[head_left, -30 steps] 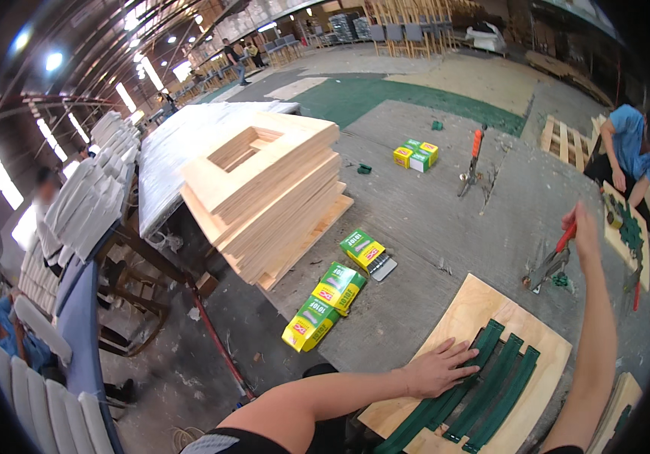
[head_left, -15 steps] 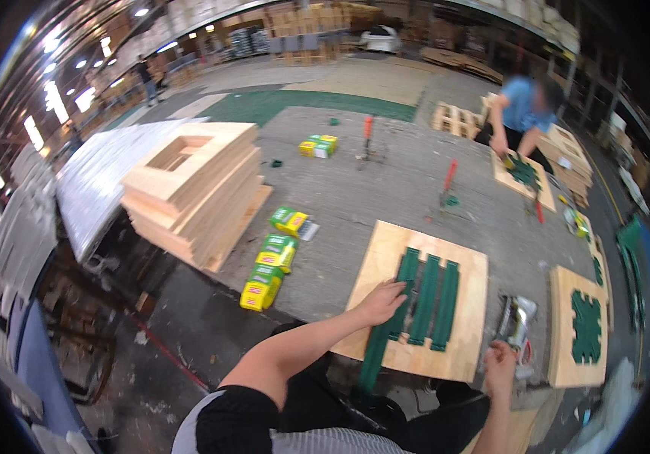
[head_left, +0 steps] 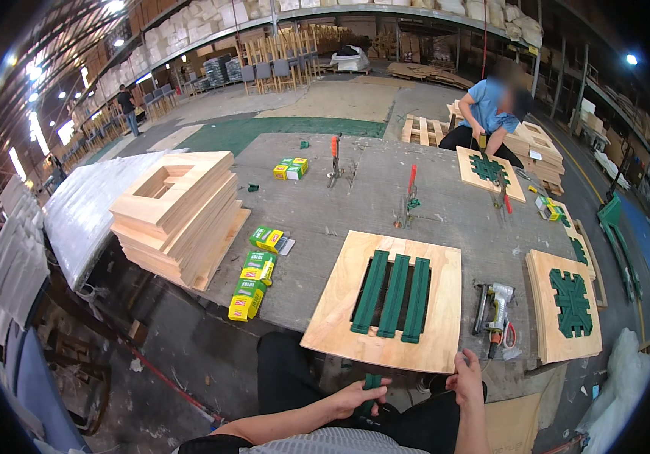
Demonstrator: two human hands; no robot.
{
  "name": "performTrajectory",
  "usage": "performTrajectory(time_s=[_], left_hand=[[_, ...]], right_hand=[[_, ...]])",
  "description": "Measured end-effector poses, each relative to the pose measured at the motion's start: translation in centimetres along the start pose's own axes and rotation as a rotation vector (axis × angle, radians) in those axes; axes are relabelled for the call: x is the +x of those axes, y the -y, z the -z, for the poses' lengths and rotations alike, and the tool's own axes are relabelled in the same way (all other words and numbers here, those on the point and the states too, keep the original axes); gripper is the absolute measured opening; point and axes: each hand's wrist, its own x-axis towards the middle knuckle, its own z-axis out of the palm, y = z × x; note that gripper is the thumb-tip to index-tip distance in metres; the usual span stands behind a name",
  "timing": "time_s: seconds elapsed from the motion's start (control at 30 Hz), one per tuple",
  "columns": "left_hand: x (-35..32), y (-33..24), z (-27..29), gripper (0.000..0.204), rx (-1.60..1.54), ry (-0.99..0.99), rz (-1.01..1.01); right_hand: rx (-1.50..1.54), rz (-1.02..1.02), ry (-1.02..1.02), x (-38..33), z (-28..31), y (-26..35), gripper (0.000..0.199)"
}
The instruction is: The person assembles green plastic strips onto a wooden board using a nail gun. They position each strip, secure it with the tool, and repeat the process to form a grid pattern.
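Note:
A square plywood frame lies at the near edge of the worktable, with three green webbing straps running side by side across its opening. My left hand is below the frame, over my lap, closed around a length of green webbing. Only a short piece of that webbing shows past the fingers. My right hand is at the frame's near right corner, fingers loosely curled and apart, with nothing visible in them. Whether it touches the corner I cannot tell. A staple gun lies right of the frame.
Yellow-green boxes line the table left of the frame, beside a tall stack of wooden frames. At right sit boards with woven green webbing. Clamps stand farther back. A co-worker handles another webbed frame.
My left hand has left the frame and dropped toward my lap with the webbing. My right hand has come left to the frame's corner. The whole view has shifted.

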Motion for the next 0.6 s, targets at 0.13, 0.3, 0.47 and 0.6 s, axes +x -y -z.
performTrajectory(time_s=[0.13, 0.3, 0.47, 0.6], left_hand=[[0.3, -1.2, -1.8, 0.052, -0.290, 0.141, -0.225], [0.2, -2.5, -2.7, 0.042, -0.413, 0.067, -0.385], [-3.3, -3.6, -2.4, 0.033, -0.295, 0.011, -0.409], [-6.6, -4.0, -1.0, 0.038, -0.138, 0.007, -0.396]], right_hand=[[0.233, -0.014, 0.234, -3.2, -2.4, 1.3, 0.061], [0.275, 0.022, 0.419, -5.7, -6.7, 1.2, 0.056], [0.407, -0.086, 0.441, -3.8, -6.2, 1.4, 0.069], [0.577, -0.043, 0.384, -1.3, -4.4, 1.9, 0.070]])
